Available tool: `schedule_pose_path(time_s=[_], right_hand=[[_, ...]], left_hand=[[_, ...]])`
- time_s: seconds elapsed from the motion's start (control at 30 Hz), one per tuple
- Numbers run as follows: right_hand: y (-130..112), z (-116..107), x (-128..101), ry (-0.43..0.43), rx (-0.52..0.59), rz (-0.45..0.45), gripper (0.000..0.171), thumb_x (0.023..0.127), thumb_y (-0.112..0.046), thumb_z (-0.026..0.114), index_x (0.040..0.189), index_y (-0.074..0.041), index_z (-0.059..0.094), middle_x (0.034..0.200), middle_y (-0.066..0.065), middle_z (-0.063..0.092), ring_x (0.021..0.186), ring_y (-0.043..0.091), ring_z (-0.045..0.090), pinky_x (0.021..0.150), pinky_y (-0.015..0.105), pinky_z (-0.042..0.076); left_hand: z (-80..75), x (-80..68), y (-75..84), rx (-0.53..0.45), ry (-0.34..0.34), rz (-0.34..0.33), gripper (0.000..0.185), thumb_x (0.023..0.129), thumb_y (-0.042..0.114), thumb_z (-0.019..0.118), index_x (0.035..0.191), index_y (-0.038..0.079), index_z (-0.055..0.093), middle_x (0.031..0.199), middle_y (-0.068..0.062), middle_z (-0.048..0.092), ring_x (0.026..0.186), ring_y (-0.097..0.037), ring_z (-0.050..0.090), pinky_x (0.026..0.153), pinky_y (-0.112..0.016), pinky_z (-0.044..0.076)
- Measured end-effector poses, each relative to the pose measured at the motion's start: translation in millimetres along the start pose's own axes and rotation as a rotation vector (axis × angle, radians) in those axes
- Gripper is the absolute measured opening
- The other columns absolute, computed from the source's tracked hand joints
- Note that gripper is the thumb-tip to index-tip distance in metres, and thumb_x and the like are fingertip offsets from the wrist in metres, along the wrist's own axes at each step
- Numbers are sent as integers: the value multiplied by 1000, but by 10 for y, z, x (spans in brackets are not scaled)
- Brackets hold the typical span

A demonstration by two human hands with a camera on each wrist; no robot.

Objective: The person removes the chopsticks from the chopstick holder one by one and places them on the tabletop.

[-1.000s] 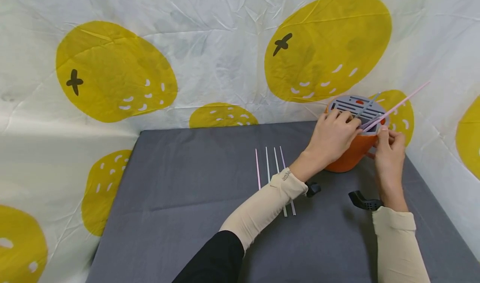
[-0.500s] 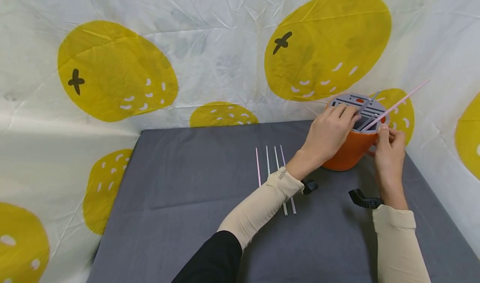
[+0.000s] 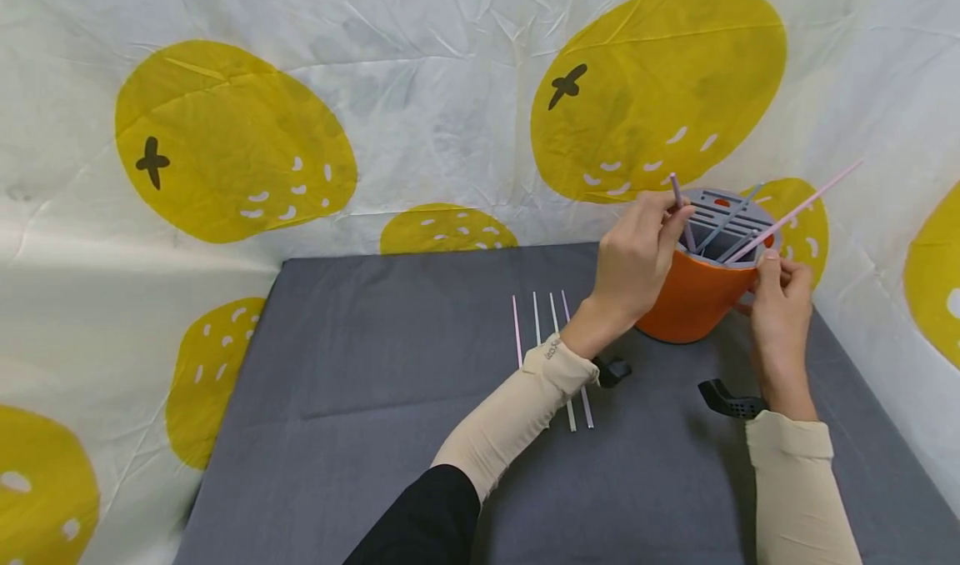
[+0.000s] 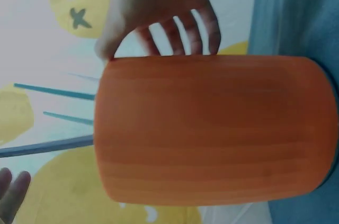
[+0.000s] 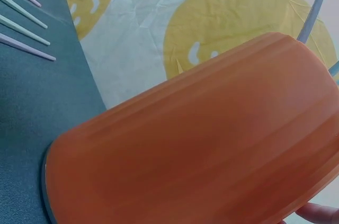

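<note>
Beige sleeves [image 3: 517, 411], black upper sleeve [image 3: 427, 519]

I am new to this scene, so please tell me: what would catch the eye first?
The round orange plastic holder with a grey slotted lid stands at the table's far right; the left hand pinches a thin purple straw over it. The right hand touches its rim. Four pale straws lie on the grey tablecloth.

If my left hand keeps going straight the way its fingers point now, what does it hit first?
Probably the grey slotted insert atop the orange cup. The left hand pinches a purple straw at the cup's near rim and points up-right across it, though depth is hard to judge.
</note>
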State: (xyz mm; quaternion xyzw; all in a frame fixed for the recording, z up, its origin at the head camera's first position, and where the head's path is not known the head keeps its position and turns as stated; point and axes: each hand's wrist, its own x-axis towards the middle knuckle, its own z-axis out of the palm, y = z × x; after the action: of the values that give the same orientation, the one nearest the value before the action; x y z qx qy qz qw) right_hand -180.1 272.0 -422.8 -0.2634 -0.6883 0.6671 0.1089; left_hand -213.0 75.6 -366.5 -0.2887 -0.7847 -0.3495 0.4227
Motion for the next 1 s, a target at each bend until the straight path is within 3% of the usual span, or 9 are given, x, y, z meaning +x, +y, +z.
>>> schedule_pose_path(time_s=[0.2,0.33,0.43,0.57,0.7,1.0], right_hand=[[23,-16,7,-3,-8,16,38,104,-57,54,130,-31,45,114,-15,47,107,6,46,71,12,50],[25,-5,17,-7,3,4,35,104,-55,54,128,-31,46,113,-15,48,103,5,48,70,12,51],[14,4,21,-2,11,-4,34,105,-54,54,128,-30,46,112,-14,48,102,5,49,68,12,51],[1,5,23,9,-8,0,36,105,-55,54,130,-30,46,111,-14,48,102,5,49,68,11,50],[-2,4,20,8,-14,2,37,104,-56,54,130,-30,46,112,-15,49,103,5,48,68,10,50],[-2,12,21,10,-28,1,37,105,-55,52,131,-30,46,112,-16,48,102,4,48,69,11,50]], left_hand=[[-147,20,-39,-59,151,9,15,101,12,68,111,3,62,95,-7,67,75,-9,66,71,-3,44],[-273,19,-96,-147,252,-32,13,102,7,66,111,0,60,100,-12,68,79,-13,71,75,-3,50],[-355,0,-142,-197,290,-58,12,105,9,60,111,-1,60,102,-16,67,80,-17,72,76,-4,53],[-460,-61,-192,-221,296,-106,16,107,14,56,108,-2,60,100,-16,65,78,-20,72,71,-6,54],[-575,-146,-231,-287,280,-186,12,105,9,59,107,-3,60,98,-18,64,79,-25,70,67,-14,58],[-782,-407,-383,-328,190,-337,11,102,9,65,103,-1,68,102,-14,71,79,-23,70,65,-23,62]])
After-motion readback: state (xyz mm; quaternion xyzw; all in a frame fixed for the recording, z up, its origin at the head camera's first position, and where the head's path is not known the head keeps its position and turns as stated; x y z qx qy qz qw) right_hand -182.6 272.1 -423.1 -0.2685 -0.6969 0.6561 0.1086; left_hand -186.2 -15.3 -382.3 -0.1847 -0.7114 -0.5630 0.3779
